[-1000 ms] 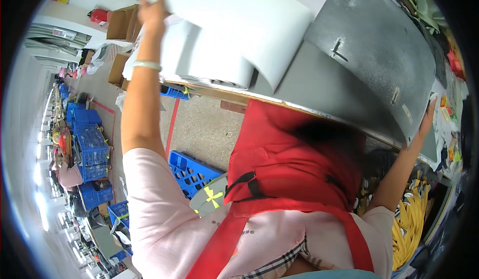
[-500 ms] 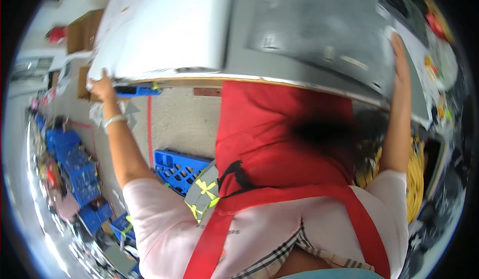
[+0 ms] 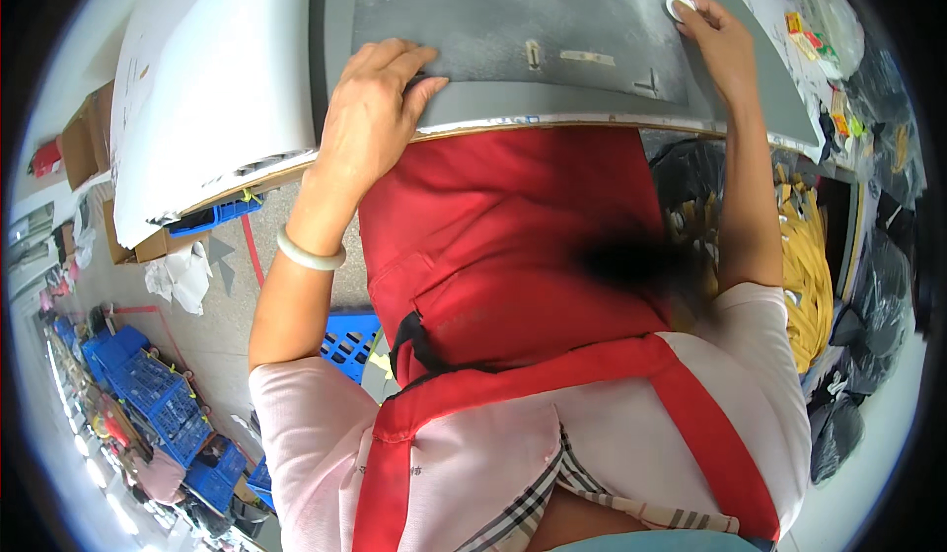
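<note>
A dark grey sheet (image 3: 493, 19) with chalky smears and small taped marks lies on a lighter grey sheet (image 3: 582, 104) on the work table. At its near left corner rests my left hand (image 3: 380, 93), fingers stretched out and thumb apart, pressing on it. Close to the sheet's right edge, my right hand (image 3: 718, 39) pinches a small white disc (image 3: 681, 6) with a greyish middle; I cannot make out its exact kind. Left of the grey sheets lies a large white sheet (image 3: 217, 59), its right edge curving up.
Plastic bags and small packets (image 3: 807, 39) lie at the table's right end. Beneath it on the right is a yellow bundle (image 3: 804, 286) beside black bags (image 3: 878, 305). Blue crates (image 3: 158, 389) stand on the floor at left, near cardboard boxes (image 3: 87, 138).
My left hand has moved from the white sheet's far left end rightward onto the dark grey sheet. In my right hand the white disc now shows clearly. The view has shifted.
</note>
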Demonstrator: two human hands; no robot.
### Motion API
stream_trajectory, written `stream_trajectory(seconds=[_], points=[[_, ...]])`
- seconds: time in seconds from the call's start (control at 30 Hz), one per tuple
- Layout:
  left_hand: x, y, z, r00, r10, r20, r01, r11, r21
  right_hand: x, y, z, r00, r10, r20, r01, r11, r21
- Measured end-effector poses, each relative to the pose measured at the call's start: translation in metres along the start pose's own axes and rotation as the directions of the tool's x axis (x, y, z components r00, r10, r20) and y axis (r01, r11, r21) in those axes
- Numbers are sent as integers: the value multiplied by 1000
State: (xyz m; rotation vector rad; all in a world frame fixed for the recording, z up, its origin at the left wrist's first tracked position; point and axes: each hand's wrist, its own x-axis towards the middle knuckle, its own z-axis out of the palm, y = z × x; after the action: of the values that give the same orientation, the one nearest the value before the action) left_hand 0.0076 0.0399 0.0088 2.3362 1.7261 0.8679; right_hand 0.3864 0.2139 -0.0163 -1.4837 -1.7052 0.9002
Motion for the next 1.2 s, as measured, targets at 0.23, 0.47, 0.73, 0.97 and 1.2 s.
stream_trajectory(seconds=[0.23,0.47,0.73,0.97,1.2], points=[[-1,7,2,982,-90,168,96,995,-30,-15,17,-4,999,40,-17,-36,980,194],[-21,8,-3,983,-103,151,111,993,-45,-27,-2,5,999,10,-34,-7,996,85],[-27,7,-3,987,-102,121,107,994,-31,-21,6,1,993,92,67,-114,847,519],[-33,7,-3,995,-61,76,61,998,-1,-27,2,1,989,131,75,-151,851,503],[-36,7,1,995,-84,56,85,996,-14,-29,4,3,991,106,79,-132,845,518]])
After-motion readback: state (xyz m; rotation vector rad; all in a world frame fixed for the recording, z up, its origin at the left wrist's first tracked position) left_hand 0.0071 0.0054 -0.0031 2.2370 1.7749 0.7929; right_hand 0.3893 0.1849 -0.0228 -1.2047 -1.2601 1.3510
